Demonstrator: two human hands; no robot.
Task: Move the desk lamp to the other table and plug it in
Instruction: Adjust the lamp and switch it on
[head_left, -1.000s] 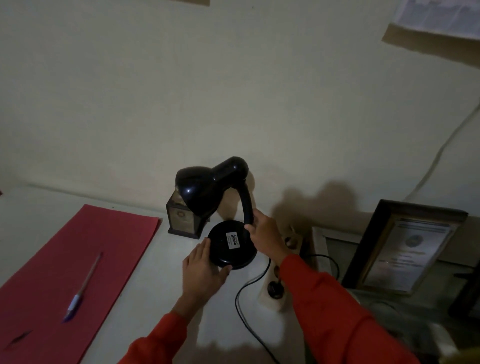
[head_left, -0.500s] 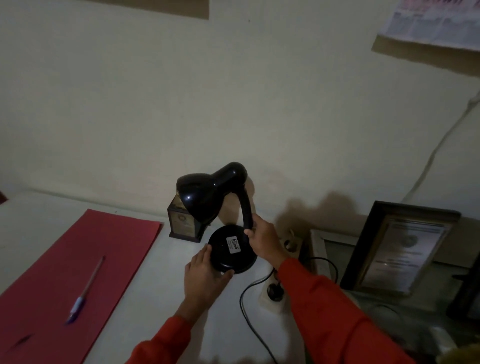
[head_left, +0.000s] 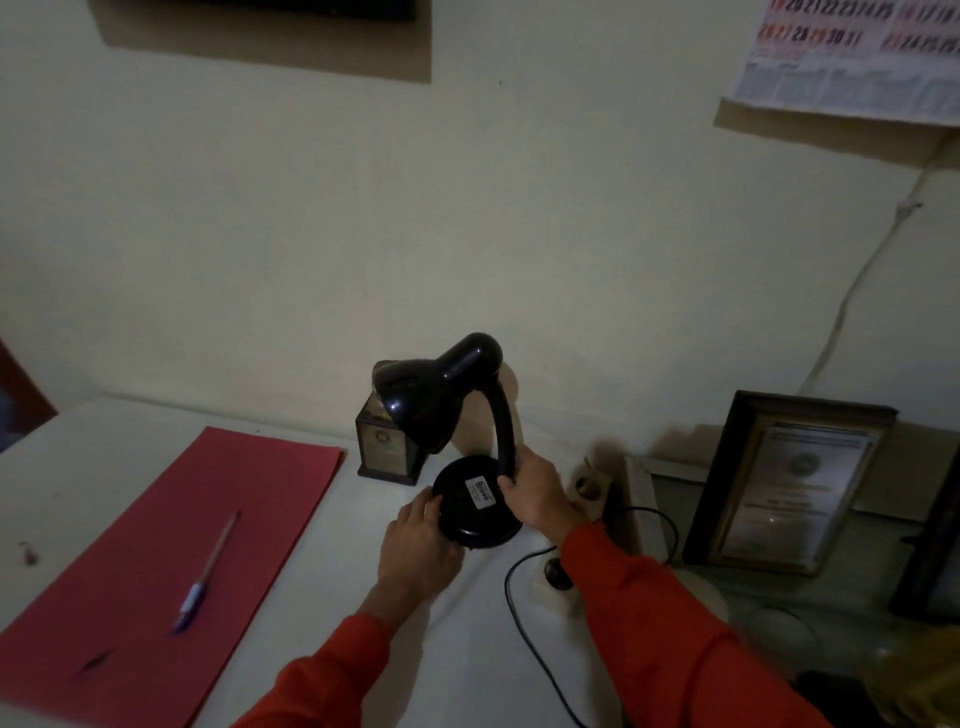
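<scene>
A black desk lamp (head_left: 447, 395) stands near the wall on a white table (head_left: 130, 426), its shade pointing left and down. Its round base (head_left: 462, 519) carries a white label. My right hand (head_left: 540, 493) is closed around the bottom of the lamp's bent neck. My left hand (head_left: 421, 545) grips the front left rim of the base. The lamp's black cord (head_left: 524, 623) runs down toward me, and a black plug (head_left: 556, 574) sits in a white power strip (head_left: 550, 587) just right of the base.
A red folder (head_left: 171, 545) with a pen (head_left: 208, 571) lies on the table's left. A small dark box (head_left: 382, 447) stands behind the lamp. A framed certificate (head_left: 784, 488) leans against the wall at the right. A calendar (head_left: 852, 62) hangs at the upper right.
Both hands keep their hold on the lamp. The lamp stays in about the same spot on the table while my view tilts slightly upward.
</scene>
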